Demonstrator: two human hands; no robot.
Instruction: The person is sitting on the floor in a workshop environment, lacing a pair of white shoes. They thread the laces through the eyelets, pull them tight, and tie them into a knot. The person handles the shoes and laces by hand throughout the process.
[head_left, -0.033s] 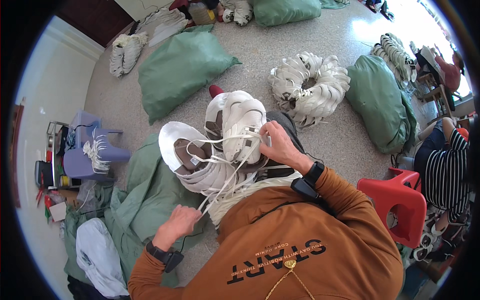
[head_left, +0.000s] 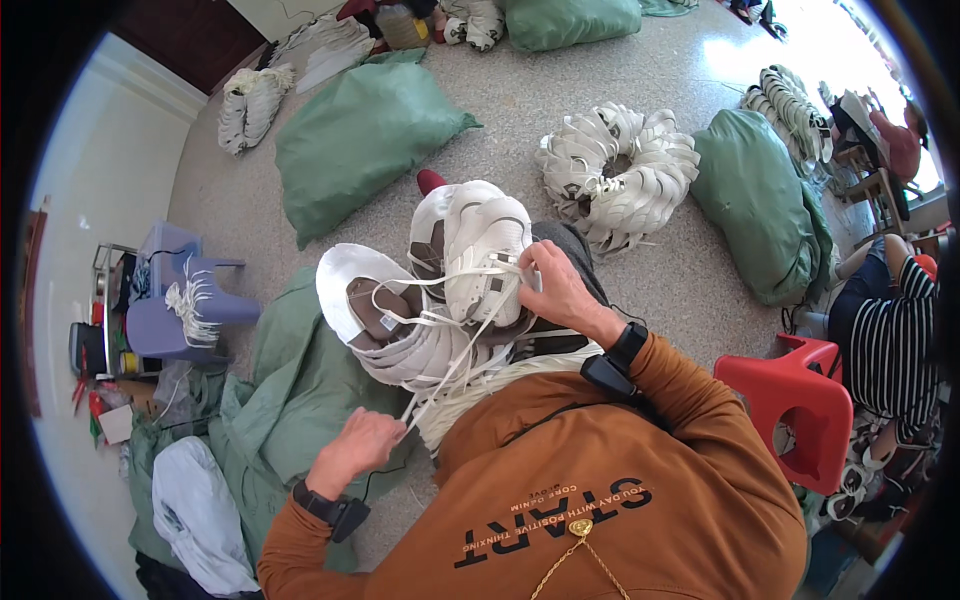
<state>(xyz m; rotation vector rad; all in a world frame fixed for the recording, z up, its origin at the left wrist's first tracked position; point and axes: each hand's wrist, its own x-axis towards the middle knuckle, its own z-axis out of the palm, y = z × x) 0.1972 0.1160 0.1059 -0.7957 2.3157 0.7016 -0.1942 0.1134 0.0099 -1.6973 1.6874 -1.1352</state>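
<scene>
Moved: almost nothing has changed since the earlier picture; both hands and the shoe top sit in the same spots.
Right hand: the right hand (head_left: 555,290) is up at about 12 o'clock from the person's chest, with its fingers pinched shut on the white lace (head_left: 452,365) right at the near edge of the white shoe top (head_left: 487,245).
Left hand: the left hand (head_left: 362,447) is low, at about 8 o'clock from the shoe top, closed in a fist around the other end of the lace.
Hands together or apart: well apart, with the lace pulled in a slanted line between them.
Where the shoe top is: on the person's lap, on top of a stack of shoe tops (head_left: 390,320), touching the right hand.
Nearer hand: the right hand is much nearer; the left hand only reaches it through the lace.
Long line of the shoe top: it runs from about 6 o'clock up to 12 o'clock, away from the person.
Which way it points: the rounded toe end looks to point up and away, toward 12 o'clock, and the open lacing end faces the right hand.
Long line of the lace: from 1 o'clock at the shoe top down to 7 o'clock at the left fist.
Around: green sacks (head_left: 365,140) and a ring of white shoe parts (head_left: 620,175) lie on the floor (head_left: 520,100); a red stool (head_left: 790,400) stands at 3 o'clock.
</scene>
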